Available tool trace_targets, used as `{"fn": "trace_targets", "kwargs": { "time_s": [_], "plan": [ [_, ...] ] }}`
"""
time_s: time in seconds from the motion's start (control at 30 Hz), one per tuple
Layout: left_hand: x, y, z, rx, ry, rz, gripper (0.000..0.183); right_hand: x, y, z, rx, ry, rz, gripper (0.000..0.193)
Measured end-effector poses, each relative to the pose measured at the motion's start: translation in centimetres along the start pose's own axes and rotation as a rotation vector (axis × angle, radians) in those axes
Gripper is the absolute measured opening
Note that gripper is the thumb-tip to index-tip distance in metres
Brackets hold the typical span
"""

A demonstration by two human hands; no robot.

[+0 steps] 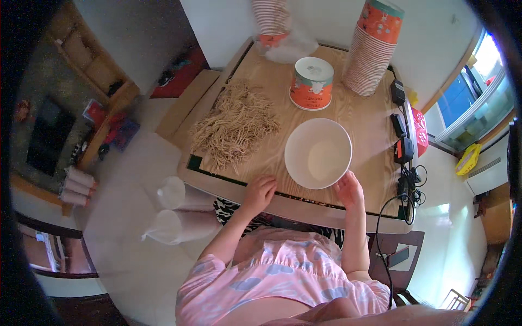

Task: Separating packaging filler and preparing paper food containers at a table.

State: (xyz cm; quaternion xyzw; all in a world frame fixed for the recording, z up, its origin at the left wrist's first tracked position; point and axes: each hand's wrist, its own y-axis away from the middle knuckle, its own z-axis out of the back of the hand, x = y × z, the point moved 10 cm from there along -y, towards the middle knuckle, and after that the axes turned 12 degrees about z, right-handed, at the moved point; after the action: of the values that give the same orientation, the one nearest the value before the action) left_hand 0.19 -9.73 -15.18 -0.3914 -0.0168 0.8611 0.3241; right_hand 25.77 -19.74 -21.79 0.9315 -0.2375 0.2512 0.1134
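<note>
A white-lined paper bucket point(304, 155) stands at the front middle of the wooden-topped table, its mouth up and its inside bare. My right hand point(349, 190) grips it at the near right side, fingers against the wall by the rim. At the table's front edge rests my left hand point(260, 192), fingers loosely bent and holding nothing, left of the bucket. Beyond my left hand lies a loose heap of beige strands point(236, 127), like cord or noodles. Behind the white bucket, an orange and green printed paper bucket point(311, 89) sits upside down.
A tall stack of nested buckets point(370, 60) rises at the back right, another stack point(270, 19) at the back left beside clear plastic wrap point(291, 50). Black adapters and cables point(403, 149) line the right edge. Wrapped stacks point(176, 225) lie left of me on the floor.
</note>
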Motion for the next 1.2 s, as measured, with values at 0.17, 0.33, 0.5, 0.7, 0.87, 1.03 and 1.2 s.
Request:
{"fn": "trace_targets", "kwargs": {
  "time_s": [0.17, 0.33, 0.5, 0.7, 0.87, 1.03, 1.2],
  "plan": [
    [2.6, -2.8, 2.5, -0.052, -0.159, 0.18, 0.01, 1.0, 1.4, 2.0, -0.14, 0.355, 0.027, 0.019],
    [2.1, -7.3, 9.1, -0.436, -0.085, 0.041, 0.003, 3.6, 3.0, 1.5, -0.12, 0.895, 0.212, 0.027],
    [5.6, -10.7, 11.7, -0.496, -0.149, 0.297, 0.01, 9.1, 5.7, -3.2, -0.213, 1.277, 0.808, 0.032],
    [7.2, -13.1, 9.7, -0.44, -0.332, 0.31, 0.018, 9.4, 7.5, -14.6, 0.072, 1.794, 1.122, 0.019],
    [11.5, -15.1, 7.9, -0.385, -0.444, 0.4, 0.016, 7.5, 6.1, -16.6, 0.202, 1.783, 1.022, 0.022],
    [11.0, -15.8, 8.3, -0.267, -0.139, 0.49, 0.016, 7.7, 5.6, -16.8, 0.23, 1.764, 1.022, 0.022],
    [8.6, -14.9, 12.7, -0.479, 0.743, 0.367, 0.011, 7.8, 6.4, -17.3, 0.201, 1.661, 1.048, 0.02]
  ]
}}
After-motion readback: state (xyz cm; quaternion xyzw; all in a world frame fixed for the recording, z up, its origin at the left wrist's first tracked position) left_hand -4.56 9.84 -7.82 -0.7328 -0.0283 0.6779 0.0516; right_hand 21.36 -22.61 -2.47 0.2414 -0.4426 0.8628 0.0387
